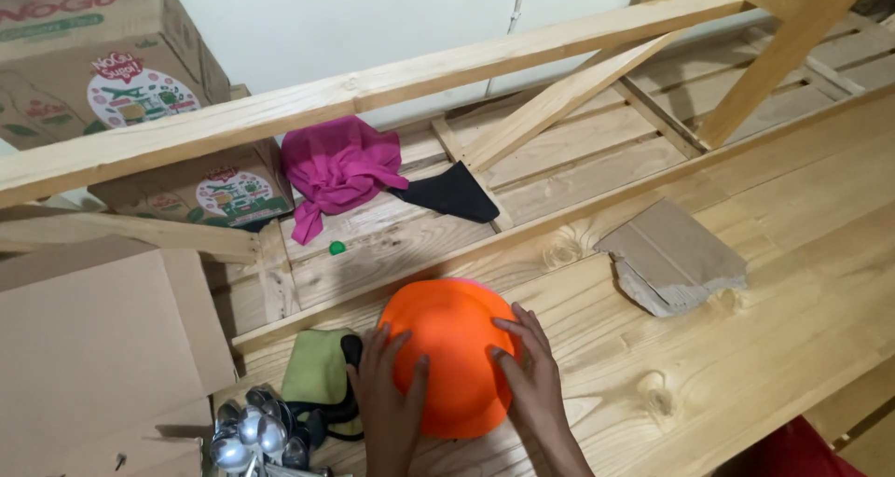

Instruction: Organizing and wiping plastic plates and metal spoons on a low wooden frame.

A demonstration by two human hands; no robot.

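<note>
Both hands are resting on an orange bowl (452, 354) that is lying upside down on the wooden counter (764, 281), near the six o'clock edge of the view. The left hand (390, 398) is pressing flat against the bowl's eight o'clock side, fingers spread wide over the dome. The right hand (530, 374) is lying against the four o'clock side, fingers likewise spread and curving along the rim. So the bowl is sitting between the two palms, touched by both; neither hand is closing around it.

Just at nine o'clock of the bowl, a light green cloth (317, 370) is lying on the counter with a black strap (336, 412) across it. At seven o'clock, a cluster of metal spoons (252, 435) is showing. At two o'clock of the bowl, well apart, a torn piece of cardboard (673, 258) is lying on the planks. Beyond the counter, at twelve o'clock, a pink cloth (336, 169) and a black cloth (452, 193) are lying on a slatted shelf (559, 151), with a small green cap (337, 248) near them.
</note>
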